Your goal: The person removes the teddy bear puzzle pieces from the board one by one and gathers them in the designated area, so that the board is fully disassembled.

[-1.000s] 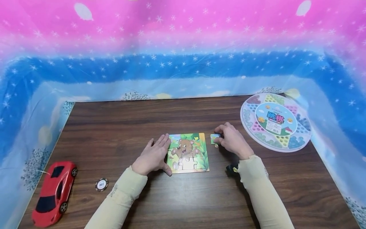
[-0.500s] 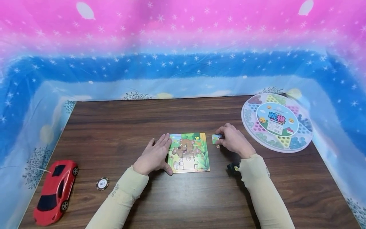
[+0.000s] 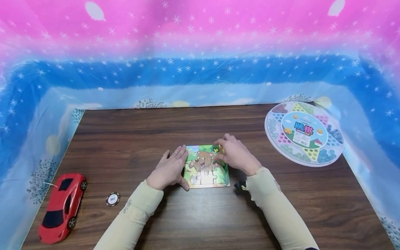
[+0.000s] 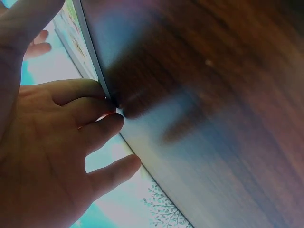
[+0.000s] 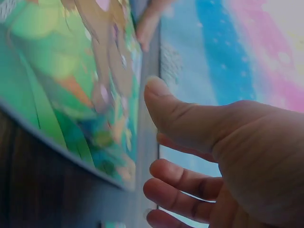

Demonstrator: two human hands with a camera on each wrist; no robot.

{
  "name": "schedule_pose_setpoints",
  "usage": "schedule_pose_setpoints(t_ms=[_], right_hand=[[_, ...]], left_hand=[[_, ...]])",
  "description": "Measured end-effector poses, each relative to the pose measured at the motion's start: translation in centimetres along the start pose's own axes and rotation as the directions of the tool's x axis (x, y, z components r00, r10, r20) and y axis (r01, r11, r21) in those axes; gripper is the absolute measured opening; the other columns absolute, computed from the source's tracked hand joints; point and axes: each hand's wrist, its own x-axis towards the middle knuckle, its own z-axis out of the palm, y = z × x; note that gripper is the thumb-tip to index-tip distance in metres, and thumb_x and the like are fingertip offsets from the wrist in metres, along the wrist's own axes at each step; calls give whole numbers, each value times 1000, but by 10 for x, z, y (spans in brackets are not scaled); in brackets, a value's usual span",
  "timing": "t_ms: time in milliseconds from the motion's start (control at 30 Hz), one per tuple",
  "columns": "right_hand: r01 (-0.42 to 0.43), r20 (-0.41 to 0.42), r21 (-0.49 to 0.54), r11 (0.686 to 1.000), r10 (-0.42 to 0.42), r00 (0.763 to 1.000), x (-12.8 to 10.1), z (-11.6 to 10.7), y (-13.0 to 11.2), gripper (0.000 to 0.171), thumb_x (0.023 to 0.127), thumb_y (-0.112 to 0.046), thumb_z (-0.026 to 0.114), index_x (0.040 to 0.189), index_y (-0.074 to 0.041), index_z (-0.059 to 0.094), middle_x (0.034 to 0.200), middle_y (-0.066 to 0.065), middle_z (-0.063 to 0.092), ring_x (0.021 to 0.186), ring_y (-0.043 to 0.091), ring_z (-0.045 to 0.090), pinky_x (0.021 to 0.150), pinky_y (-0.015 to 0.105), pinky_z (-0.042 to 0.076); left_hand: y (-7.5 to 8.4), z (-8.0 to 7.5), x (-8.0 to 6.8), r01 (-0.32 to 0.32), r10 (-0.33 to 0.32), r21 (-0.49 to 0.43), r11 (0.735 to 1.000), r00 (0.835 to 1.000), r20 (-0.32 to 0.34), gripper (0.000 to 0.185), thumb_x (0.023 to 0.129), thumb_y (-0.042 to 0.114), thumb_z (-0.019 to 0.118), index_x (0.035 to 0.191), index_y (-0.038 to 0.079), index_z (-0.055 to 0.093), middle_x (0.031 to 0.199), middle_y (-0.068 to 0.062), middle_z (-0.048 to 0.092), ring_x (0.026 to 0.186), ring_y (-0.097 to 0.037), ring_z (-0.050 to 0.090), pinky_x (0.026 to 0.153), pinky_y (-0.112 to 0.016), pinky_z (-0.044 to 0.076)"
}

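Note:
A jigsaw puzzle [image 3: 204, 161] with a cartoon bear on a green ground lies on the wooden table. Its lower middle has a pale, shiny patch outlined by piece edges. Along the puzzle's left edge, my left hand [image 3: 168, 169] rests with fingers extended; in the left wrist view its fingertips meet the tray's edge. My right hand [image 3: 235, 152] hovers at the upper right corner, thumb and fingers overlapping the bear picture. In the right wrist view, thumb and fingers stand apart with nothing between them. A small green-edged puzzle piece [image 5: 114, 224] shows at the bottom there, partly out of frame.
A red toy car [image 3: 62, 208] and a round chip marked 100 [image 3: 113, 199] lie on the left. A round Chinese checkers set [image 3: 304, 133] sits at the back right. Beneath the right wrist hangs a small black object [image 3: 240, 186]. Patterned cloth [image 3: 200, 69] surrounds the table.
My right hand has moved left, from the loose puzzle piece beside the puzzle to over the puzzle's upper right part. The left hand stays at the left edge.

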Motion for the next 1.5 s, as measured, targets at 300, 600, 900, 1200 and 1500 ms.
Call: schedule_pose_setpoints(t_ms=[300, 600, 900, 1200, 1500], right_hand=[[0, 69, -4, 1000, 1, 998, 15, 15, -15, 43, 91, -30, 69, 131, -18, 61, 105, 3, 49, 89, 18, 47, 79, 38, 43], [5, 90, -29, 1000, -2, 996, 19, 18, -18, 35, 95, -13, 62, 129, -21, 63, 100, 1, 46, 86, 19, 44, 77, 41, 37], [-23, 80, -56, 998, 27, 996, 19, 19, -24, 34, 91, -10, 68, 124, -20, 65, 102, 0, 47, 93, 19, 46, 86, 47, 41], [-7, 90, -72, 997, 13, 996, 22, 21, -28, 34, 90, -15, 71, 123, -16, 64, 101, 1, 48, 89, 18, 49, 88, 51, 44], [-49, 150, 14, 999, 47, 988, 24, 23, -23, 37, 90, -9, 68, 124, -17, 58, 100, 1, 46, 82, 18, 50, 65, 34, 46]], left_hand=[[-1, 2, 2, 28, -27, -8, 1000, 999, 22, 129, 54, 56, 87, 152, -1, 25, 160, -17, 15, 147, -29, 15, 114, -57, 17], [0, 2, 3, 39, -39, -8, 999, 999, 25, 129, 54, 57, 87, 152, -1, 26, 160, -16, 15, 147, -28, 16, 114, -56, 18], [0, 2, 3, 36, -36, -7, 999, 999, 18, 130, 53, 58, 87, 152, 0, 26, 160, -16, 16, 147, -28, 17, 113, -57, 19], [1, 2, 1, 41, -41, 9, 999, 999, 0, 130, 52, 59, 85, 151, -2, 29, 159, -17, 18, 146, -30, 18, 113, -57, 19], [2, 3, 2, 42, -42, 7, 999, 999, 6, 130, 52, 59, 85, 151, -2, 28, 160, -18, 16, 146, -30, 18, 113, -57, 19]])
